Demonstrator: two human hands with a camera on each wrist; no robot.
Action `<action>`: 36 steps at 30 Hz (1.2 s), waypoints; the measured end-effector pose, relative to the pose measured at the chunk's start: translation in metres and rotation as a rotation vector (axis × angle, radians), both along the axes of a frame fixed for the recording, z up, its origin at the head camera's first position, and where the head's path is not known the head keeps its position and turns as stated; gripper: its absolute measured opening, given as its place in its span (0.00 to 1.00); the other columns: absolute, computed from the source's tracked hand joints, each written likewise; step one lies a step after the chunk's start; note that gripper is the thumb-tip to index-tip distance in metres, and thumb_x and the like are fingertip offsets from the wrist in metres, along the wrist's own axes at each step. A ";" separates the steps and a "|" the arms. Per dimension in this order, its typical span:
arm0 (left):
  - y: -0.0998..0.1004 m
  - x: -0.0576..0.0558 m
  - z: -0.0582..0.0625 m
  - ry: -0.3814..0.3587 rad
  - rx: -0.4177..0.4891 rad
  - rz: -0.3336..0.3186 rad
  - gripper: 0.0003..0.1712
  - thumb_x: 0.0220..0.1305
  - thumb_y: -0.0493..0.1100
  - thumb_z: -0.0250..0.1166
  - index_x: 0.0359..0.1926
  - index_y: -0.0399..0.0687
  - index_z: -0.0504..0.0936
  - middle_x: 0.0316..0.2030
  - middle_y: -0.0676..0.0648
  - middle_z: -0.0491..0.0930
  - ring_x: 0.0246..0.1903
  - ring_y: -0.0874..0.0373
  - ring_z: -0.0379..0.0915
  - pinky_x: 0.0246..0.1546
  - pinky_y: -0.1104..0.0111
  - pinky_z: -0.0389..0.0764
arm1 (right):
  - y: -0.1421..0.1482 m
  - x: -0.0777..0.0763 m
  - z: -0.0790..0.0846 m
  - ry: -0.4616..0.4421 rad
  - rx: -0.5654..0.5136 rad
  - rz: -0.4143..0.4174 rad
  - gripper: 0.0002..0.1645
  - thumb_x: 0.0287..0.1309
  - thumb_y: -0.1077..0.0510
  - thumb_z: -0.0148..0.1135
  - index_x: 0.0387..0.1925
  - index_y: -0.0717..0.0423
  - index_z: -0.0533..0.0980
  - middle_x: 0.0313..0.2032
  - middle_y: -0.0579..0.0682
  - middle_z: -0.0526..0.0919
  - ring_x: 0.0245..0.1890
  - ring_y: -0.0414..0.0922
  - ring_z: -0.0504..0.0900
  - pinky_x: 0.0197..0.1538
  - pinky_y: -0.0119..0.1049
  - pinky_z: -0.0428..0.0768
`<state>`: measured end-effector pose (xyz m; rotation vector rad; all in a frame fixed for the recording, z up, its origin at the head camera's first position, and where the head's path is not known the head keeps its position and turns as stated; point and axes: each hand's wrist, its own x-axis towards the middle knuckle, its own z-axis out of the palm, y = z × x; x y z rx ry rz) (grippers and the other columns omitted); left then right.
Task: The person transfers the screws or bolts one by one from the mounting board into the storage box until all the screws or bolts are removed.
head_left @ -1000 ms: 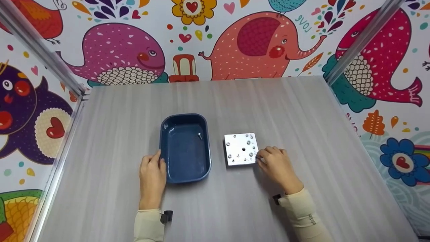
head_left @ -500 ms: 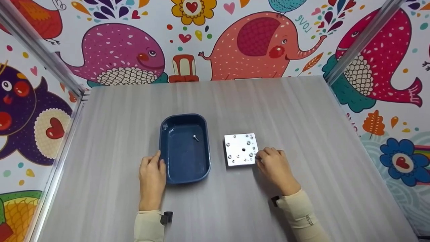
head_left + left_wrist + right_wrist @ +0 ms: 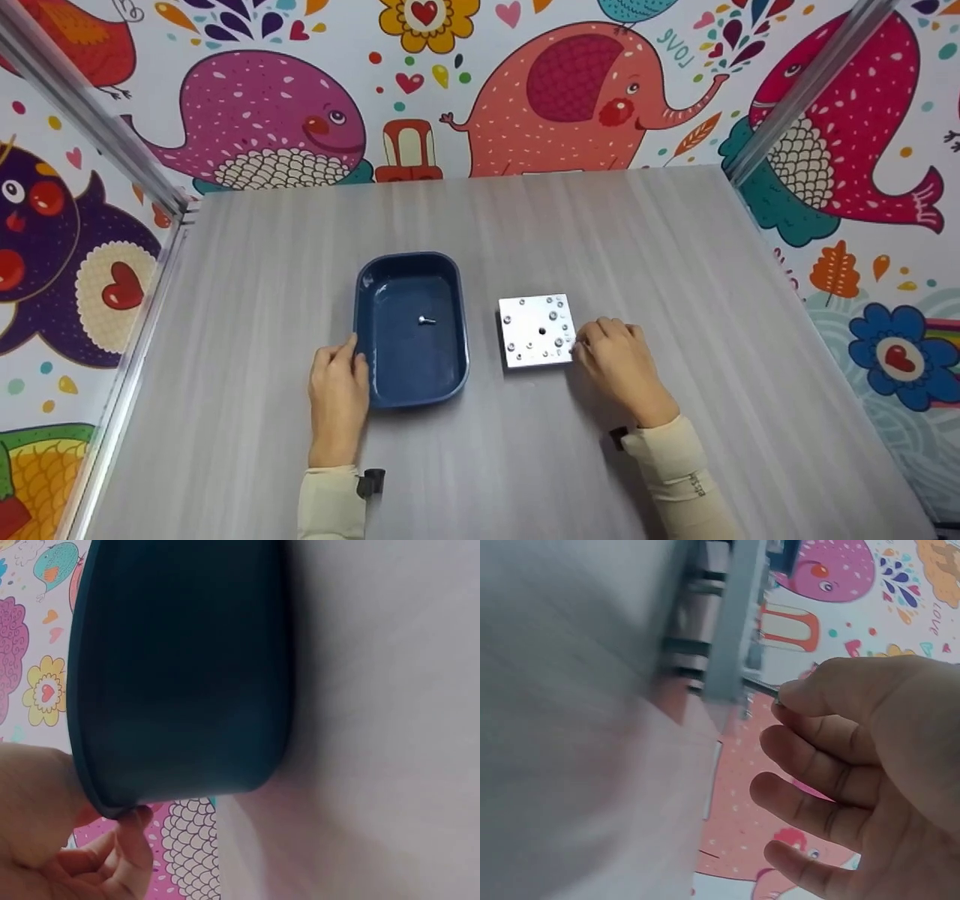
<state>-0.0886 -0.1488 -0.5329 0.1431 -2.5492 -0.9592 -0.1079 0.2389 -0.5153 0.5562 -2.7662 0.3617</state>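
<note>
A blue plastic tray stands left of centre in the head view, with a small loose bolt lying on its floor. My left hand pinches the tray's near left rim. In the left wrist view, thumb and fingers meet at the edge of the tray. To the right lies a square metal plate studded with several screws. At its lower right corner is my right hand. The right wrist view shows thumb and forefinger pinching a thin threaded screw against the plate.
The grey wood-grain table carries the tray and plate with a narrow gap between them. Printed cartoon walls and metal frame posts border the table. In the right wrist view, several posts stand under the plate.
The loose bolt has slid left and nearer inside the tray, turning as it went. Both hands stay almost in place, the right one shifting slightly at the plate's corner.
</note>
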 end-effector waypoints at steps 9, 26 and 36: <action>-0.001 0.000 0.000 -0.016 0.000 0.003 0.18 0.65 0.28 0.63 0.56 0.26 0.80 0.42 0.30 0.77 0.44 0.36 0.76 0.50 0.49 0.78 | -0.003 -0.002 0.020 0.033 -0.059 -0.018 0.04 0.58 0.64 0.69 0.34 0.57 0.80 0.33 0.51 0.80 0.36 0.55 0.79 0.47 0.58 0.74; -0.004 0.001 0.003 -0.047 -0.014 -0.003 0.19 0.66 0.28 0.62 0.58 0.26 0.79 0.44 0.29 0.76 0.45 0.36 0.76 0.49 0.49 0.78 | -0.091 -0.025 0.042 0.171 -0.106 0.222 0.07 0.57 0.61 0.71 0.32 0.54 0.79 0.31 0.48 0.79 0.35 0.51 0.79 0.46 0.53 0.76; -0.001 0.000 0.002 -0.006 -0.030 -0.019 0.18 0.66 0.28 0.64 0.56 0.26 0.79 0.42 0.30 0.77 0.43 0.36 0.77 0.48 0.50 0.80 | -0.129 -0.029 0.038 0.103 -0.069 0.303 0.03 0.60 0.59 0.68 0.36 0.52 0.80 0.34 0.46 0.80 0.37 0.48 0.78 0.45 0.48 0.75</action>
